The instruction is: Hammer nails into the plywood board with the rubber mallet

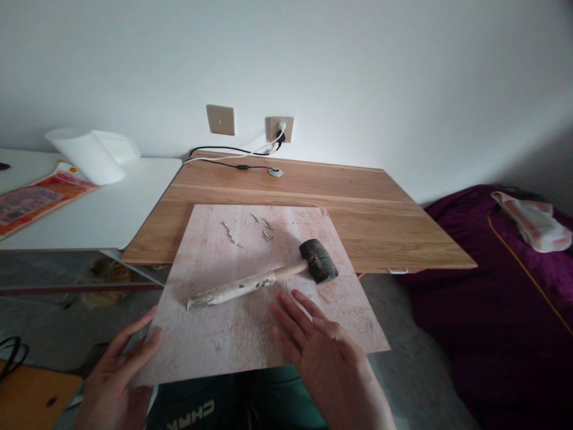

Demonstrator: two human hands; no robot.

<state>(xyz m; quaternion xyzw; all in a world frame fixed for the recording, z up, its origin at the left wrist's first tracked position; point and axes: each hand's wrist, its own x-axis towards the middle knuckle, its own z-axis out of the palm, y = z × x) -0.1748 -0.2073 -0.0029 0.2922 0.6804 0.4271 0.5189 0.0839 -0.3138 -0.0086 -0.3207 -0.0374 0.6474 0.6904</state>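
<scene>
My left hand [123,364] grips the left edge of a pale, worn board [233,340], some of its fingers hidden. The board's far part rests over the wooden desk and its near part juts out above my legs. Across the board lies a mallet [242,288] with a black head and a whitish, scuffed handle, the head toward the right. Beyond the handle, several small metal screws or nails [266,235] are scattered; which they are I cannot tell. My right hand [322,346] is open, fingers spread, over the board's near right part, just below the mallet, holding nothing.
The wooden desk [380,227] stands against the wall, with cables [224,158] running to a wall socket [289,128]. At left, a white table [147,197] bears a white roll [87,152] and an orange packet [45,200]. A purple cloth cover [452,286] is on the right.
</scene>
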